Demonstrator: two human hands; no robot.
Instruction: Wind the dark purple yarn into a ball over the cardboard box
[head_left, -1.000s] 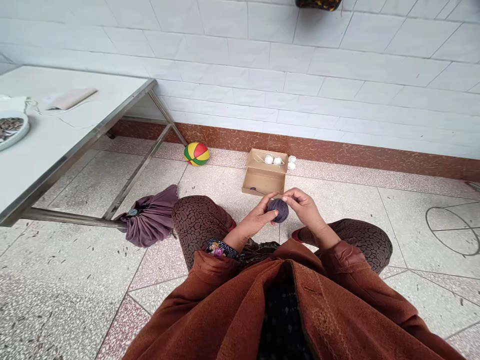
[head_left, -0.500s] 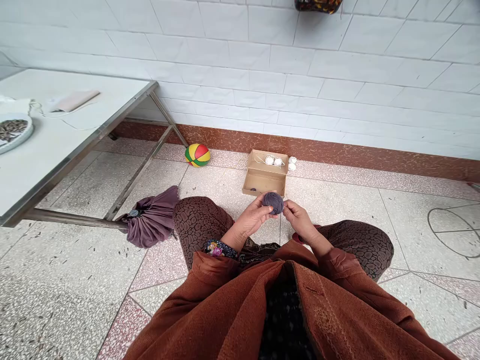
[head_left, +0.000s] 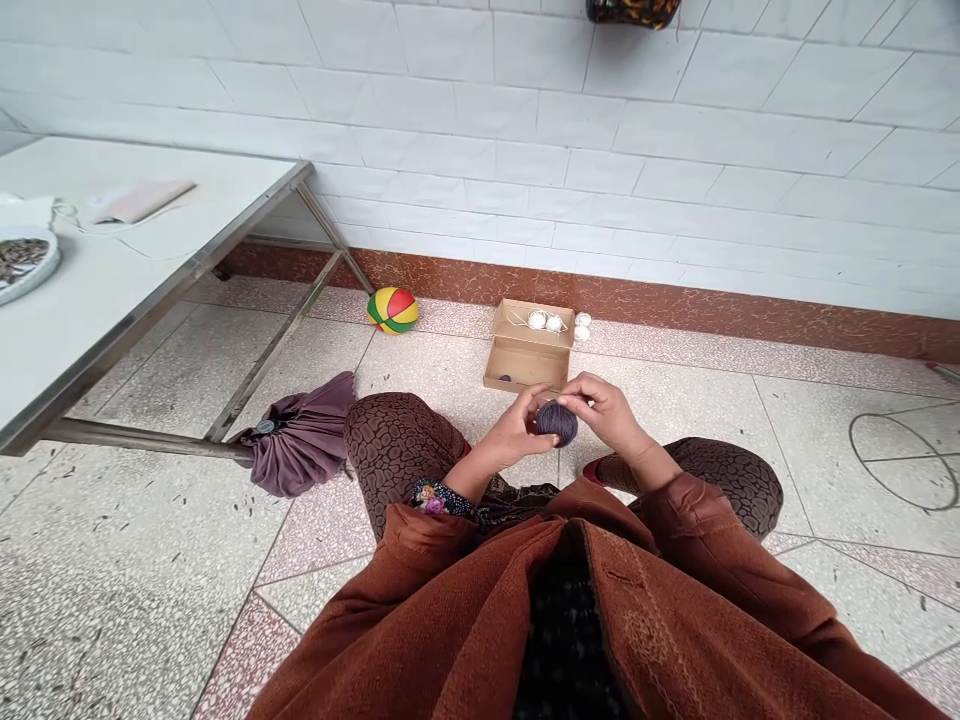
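Note:
A ball of dark purple yarn (head_left: pixel 556 426) sits between my hands, above the floor and in front of the cardboard box. My left hand (head_left: pixel 513 430) cups it from the left, with the thumb across its lower side. At the top of the ball, my right hand (head_left: pixel 604 412) is closed in a pinch on the yarn; the strand itself is too fine to make out clearly. Just beyond is the open cardboard box (head_left: pixel 491 381), with white yarn balls (head_left: pixel 538 319) on its lid and a small dark piece (head_left: pixel 505 378) inside.
More white balls (head_left: pixel 583 325) lie right of the box. A colourful ball (head_left: pixel 393 310) rests near the metal-framed table (head_left: pixel 247 215) at left. A purple cloth bundle (head_left: pixel 304 435) lies by my left knee. A metal ring (head_left: pixel 855 455) is on the floor at right.
My right hand has risen from the ball's right side to its top. The yarn ball has shifted slightly right and down in my left hand.

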